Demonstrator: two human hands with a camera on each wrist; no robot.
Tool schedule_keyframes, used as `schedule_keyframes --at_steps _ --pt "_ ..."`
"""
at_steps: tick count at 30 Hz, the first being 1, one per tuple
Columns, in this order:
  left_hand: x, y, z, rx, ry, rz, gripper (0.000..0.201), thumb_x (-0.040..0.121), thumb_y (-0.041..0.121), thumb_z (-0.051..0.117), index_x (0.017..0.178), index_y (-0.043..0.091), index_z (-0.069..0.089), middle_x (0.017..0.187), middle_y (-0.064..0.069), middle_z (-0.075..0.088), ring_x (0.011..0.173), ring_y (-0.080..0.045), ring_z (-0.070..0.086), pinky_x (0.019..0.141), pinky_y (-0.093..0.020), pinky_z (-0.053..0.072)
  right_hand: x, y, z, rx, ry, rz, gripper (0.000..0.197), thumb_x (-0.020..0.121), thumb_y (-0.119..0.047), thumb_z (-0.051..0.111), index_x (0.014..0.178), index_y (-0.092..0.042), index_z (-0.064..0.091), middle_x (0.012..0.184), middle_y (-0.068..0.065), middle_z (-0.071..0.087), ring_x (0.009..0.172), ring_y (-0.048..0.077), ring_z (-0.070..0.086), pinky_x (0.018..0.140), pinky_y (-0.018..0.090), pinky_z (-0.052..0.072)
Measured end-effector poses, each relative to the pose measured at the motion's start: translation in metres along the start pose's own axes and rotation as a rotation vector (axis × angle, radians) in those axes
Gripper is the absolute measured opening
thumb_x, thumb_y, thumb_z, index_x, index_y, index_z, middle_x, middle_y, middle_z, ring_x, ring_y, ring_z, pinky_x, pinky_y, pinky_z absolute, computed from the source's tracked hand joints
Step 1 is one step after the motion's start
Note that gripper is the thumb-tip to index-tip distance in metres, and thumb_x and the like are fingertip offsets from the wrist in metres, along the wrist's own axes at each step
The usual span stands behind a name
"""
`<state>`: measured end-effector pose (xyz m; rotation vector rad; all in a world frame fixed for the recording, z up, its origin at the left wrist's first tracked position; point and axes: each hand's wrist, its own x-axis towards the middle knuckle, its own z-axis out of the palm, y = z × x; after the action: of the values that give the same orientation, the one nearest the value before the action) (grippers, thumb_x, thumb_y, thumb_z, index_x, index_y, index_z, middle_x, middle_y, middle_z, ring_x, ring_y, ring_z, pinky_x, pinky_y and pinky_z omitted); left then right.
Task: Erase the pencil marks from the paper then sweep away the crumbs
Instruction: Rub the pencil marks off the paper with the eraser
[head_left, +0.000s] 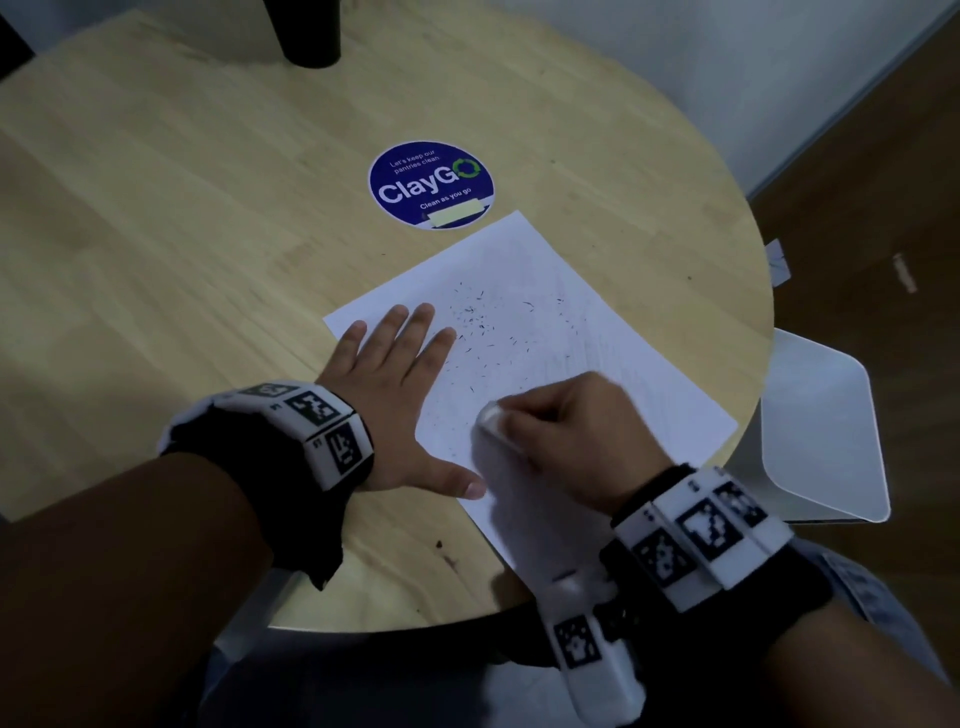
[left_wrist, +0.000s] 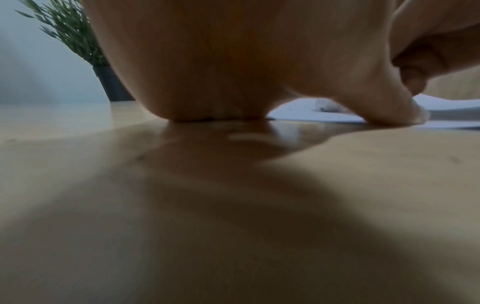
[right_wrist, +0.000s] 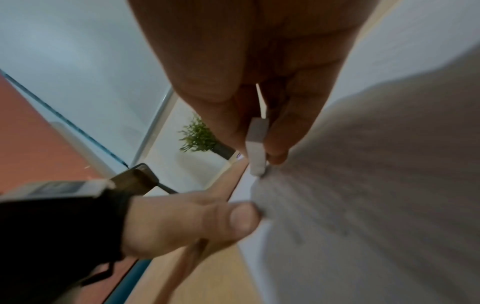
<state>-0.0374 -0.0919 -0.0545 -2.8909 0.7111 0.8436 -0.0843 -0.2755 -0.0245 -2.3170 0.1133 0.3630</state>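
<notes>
A white sheet of paper (head_left: 566, 332) lies tilted on the round wooden table (head_left: 182, 218). Dark eraser crumbs (head_left: 483, 322) are scattered over its upper middle. My left hand (head_left: 400, 384) lies flat with spread fingers on the sheet's left corner, thumb (head_left: 462, 486) on the near edge. My right hand (head_left: 571, 431) pinches a white eraser (head_left: 491, 418) whose tip touches the paper near that thumb. In the right wrist view the eraser (right_wrist: 257, 148) stands between thumb and finger on the paper (right_wrist: 389, 185), with faint lines beside it. The left wrist view shows my palm (left_wrist: 221, 72) on the table.
A round blue ClayGo sticker (head_left: 431, 184) is stuck beyond the paper. A black plant pot (head_left: 311, 31) stands at the table's far edge. A white chair seat (head_left: 821, 431) sits off the table's right side, over brown floor.
</notes>
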Motion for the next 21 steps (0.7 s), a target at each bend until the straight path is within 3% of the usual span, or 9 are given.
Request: schedule_keyframes --at_steps 2,5,8,11,14,18,21 --pt "0.0 0.0 0.0 0.007 -0.001 -0.005 0.143 0.032 0.103 0.009 0.141 0.023 -0.039 0.144 -0.001 -0.05 0.136 -0.02 -0.042 0.111 -0.043 -0.023 0.0 -0.001 -0.001 0.001 -0.01 0.02 0.014 0.087 -0.03 0.064 0.088 -0.027 0.078 0.049 -0.019 0.058 0.056 -0.009 0.054 0.063 0.011 0.043" --pt "-0.001 0.002 -0.002 0.021 -0.028 -0.009 0.14 0.046 0.104 0.024 0.141 0.023 -0.039 0.145 -0.002 -0.049 0.136 -0.02 -0.042 0.112 -0.043 -0.022 0.014 0.011 -0.017 0.04 0.139 0.123 0.014 0.085 -0.03 0.067 0.087 -0.025 0.079 0.049 -0.015 0.06 0.052 -0.006 0.053 0.062 0.017 0.042" --pt "0.0 0.001 -0.001 0.005 -0.003 -0.007 0.142 0.035 0.103 0.013 0.141 0.023 -0.039 0.145 -0.001 -0.049 0.136 -0.02 -0.042 0.111 -0.042 -0.023 0.002 0.003 -0.006 0.01 0.053 0.04 0.015 0.086 -0.028 0.065 0.087 -0.022 0.079 0.057 -0.006 0.064 0.057 -0.004 0.053 0.064 0.016 0.045" --pt "-0.001 0.001 0.0 0.0 0.005 -0.001 0.142 0.03 0.099 0.005 0.14 0.024 -0.04 0.145 -0.001 -0.05 0.136 -0.02 -0.042 0.112 -0.043 -0.022 0.0 0.001 -0.002 0.019 0.014 0.042 0.013 0.085 -0.028 0.066 0.086 -0.027 0.079 0.05 -0.02 0.058 0.056 -0.009 0.053 0.063 0.01 0.041" --pt "-0.001 0.001 -0.001 0.002 -0.007 0.005 0.141 0.029 0.099 0.005 0.139 0.024 -0.041 0.143 0.001 -0.051 0.136 -0.019 -0.042 0.112 -0.043 -0.022 0.013 0.01 -0.016 0.023 0.131 0.128 0.013 0.085 -0.03 0.067 0.087 -0.025 0.079 0.051 -0.017 0.057 0.059 -0.002 0.053 0.062 0.015 0.04" --pt "0.001 0.0 0.0 0.007 0.003 -0.001 0.141 0.031 0.1 0.006 0.14 0.023 -0.041 0.143 -0.001 -0.051 0.136 -0.02 -0.042 0.112 -0.043 -0.021 -0.005 -0.001 0.001 0.008 -0.018 0.013 0.014 0.086 -0.028 0.065 0.089 -0.026 0.078 0.052 -0.021 0.057 0.055 -0.011 0.052 0.061 0.006 0.039" --pt "0.0 0.001 -0.001 0.018 -0.021 -0.004 0.143 0.04 0.105 0.02 0.14 0.023 -0.04 0.144 0.0 -0.05 0.137 -0.02 -0.041 0.111 -0.043 -0.022 0.007 0.007 -0.01 0.024 0.083 0.099 0.014 0.085 -0.03 0.066 0.089 -0.027 0.079 0.046 -0.02 0.056 0.052 -0.01 0.051 0.06 0.01 0.039"
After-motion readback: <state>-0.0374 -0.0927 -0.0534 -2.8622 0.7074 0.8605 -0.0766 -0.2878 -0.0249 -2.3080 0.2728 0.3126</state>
